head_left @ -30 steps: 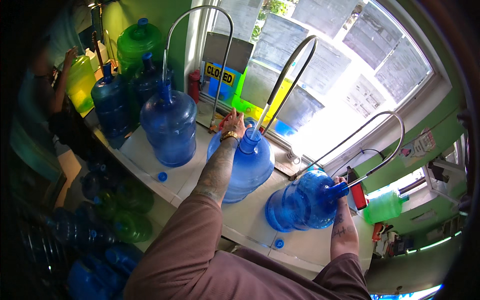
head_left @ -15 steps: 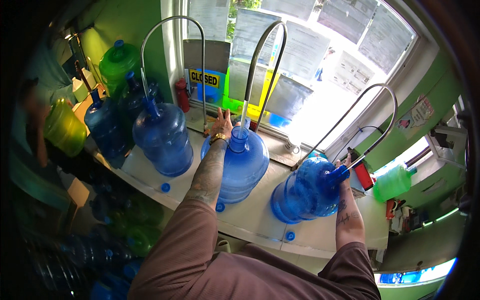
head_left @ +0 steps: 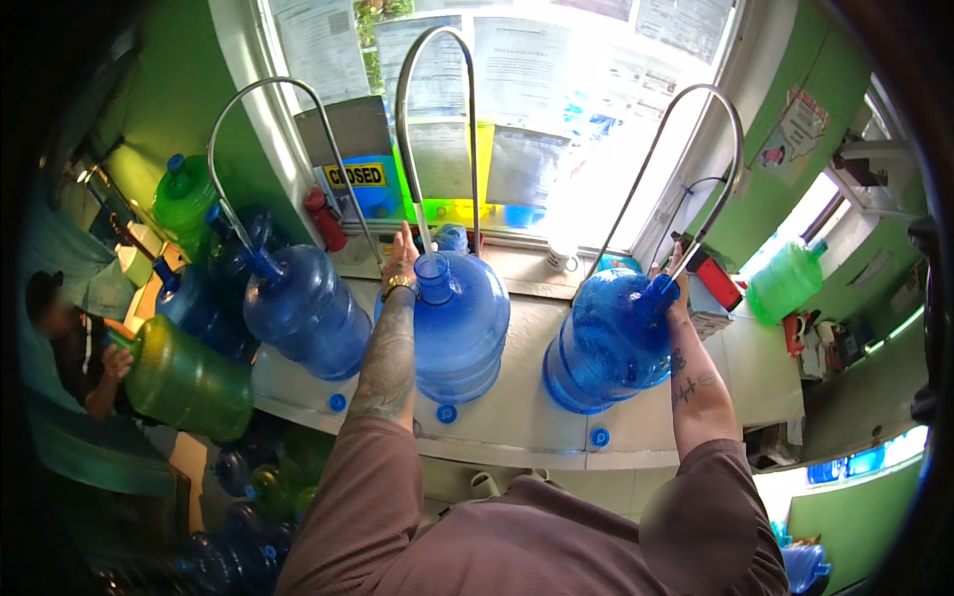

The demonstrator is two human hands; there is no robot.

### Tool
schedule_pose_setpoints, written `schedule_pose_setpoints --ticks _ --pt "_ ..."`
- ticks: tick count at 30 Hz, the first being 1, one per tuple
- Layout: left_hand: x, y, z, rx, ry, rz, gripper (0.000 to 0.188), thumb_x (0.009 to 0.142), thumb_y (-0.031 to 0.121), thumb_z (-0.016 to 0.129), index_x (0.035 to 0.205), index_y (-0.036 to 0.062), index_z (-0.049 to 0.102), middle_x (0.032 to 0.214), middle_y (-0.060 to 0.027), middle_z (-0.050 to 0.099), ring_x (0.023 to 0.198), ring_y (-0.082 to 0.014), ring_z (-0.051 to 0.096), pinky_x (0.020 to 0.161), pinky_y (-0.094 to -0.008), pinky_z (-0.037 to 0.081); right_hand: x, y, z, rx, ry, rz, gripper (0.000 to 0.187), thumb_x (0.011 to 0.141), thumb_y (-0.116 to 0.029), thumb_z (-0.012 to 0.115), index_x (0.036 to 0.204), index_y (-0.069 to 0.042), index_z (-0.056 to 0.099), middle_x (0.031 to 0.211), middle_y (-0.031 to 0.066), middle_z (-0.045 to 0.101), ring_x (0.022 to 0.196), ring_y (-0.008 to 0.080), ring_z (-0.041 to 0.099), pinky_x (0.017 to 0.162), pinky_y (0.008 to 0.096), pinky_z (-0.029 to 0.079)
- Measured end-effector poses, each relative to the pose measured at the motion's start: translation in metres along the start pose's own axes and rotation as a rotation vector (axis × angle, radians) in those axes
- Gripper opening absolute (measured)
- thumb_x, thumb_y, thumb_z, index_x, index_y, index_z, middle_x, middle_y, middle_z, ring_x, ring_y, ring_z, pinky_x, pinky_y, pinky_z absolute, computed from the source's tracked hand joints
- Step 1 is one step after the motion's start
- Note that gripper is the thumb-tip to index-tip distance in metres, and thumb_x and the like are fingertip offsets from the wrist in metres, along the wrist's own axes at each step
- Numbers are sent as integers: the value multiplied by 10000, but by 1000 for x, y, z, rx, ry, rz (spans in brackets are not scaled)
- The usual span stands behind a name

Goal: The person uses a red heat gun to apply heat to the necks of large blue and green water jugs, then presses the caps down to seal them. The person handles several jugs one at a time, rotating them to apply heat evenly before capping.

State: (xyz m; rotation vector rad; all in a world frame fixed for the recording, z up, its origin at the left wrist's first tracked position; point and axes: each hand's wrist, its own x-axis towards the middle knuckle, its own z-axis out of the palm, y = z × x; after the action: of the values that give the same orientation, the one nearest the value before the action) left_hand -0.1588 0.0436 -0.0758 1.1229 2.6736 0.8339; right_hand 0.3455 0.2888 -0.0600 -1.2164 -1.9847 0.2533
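Three large blue water jugs stand on a counter, a curved metal filling pipe over each. My left hand lies against the far left side of the middle jug, its fingers stretched out, below a thin filling pipe whose end reaches the jug's mouth. At the right jug, which leans to the right, my right hand is closed around the neck, with part of the fingers hidden behind it. Another pipe ends at that neck. The left jug tilts under its own pipe, untouched by me.
Blue caps lie along the front of the white counter. At the left, another person's hand is at a green jug. A white mug and a red bottle stand near the window. More jugs lie on the floor at lower left.
My view has turned, shifting the scene. The other person's green jug has come nearer the counter and lies more on its side. My hands stay at the middle and right jugs.
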Motion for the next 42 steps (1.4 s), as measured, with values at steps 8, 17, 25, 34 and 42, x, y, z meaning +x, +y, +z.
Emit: schedule_pose_setpoints --ticks 8,17,25,34,42 --pt "-2 1 -1 19 44 10 979 849 669 571 1603 225 133 1616 -139 282 1328 -413 493 1049 -568 439 -3 -9 -3 -9 101 -103 501 917 -274 562 1348 -43 455 1192 241 589 1143 421 560 977 494 445" --pt "3 -6 6 50 47 15 1024 827 719 562 1606 240 102 1638 -118 239 1398 -377 423 1077 -588 391 -1 -11 -5 34 48 -29 730 916 -247 592 1539 -73 251 1415 282 470 1287 424 498 1062 464 414" --pt "3 -2 1 11 51 23 991 858 544 634 1605 225 66 1331 -154 626 1119 -392 643 885 -598 509 0 -4 0 64 26 33 764 923 -283 599 1555 -42 244 1486 250 419 1386 391 411 1138 427 344" --pt "-12 10 -11 -16 65 -16 912 824 620 619 1562 196 290 1391 -205 564 1214 -430 576 1001 -493 475 -1 9 10 25 91 3 781 898 -281 588 1557 -88 217 1250 318 557 1113 469 589 915 519 478" --pt "-11 8 -14 -23 12 0 950 836 631 623 1585 201 228 1458 -208 505 1298 -427 516 1050 -502 432 5 13 12 -84 13 31 858 871 -321 623 1569 -93 179 1319 339 524 1154 472 579 970 513 473"
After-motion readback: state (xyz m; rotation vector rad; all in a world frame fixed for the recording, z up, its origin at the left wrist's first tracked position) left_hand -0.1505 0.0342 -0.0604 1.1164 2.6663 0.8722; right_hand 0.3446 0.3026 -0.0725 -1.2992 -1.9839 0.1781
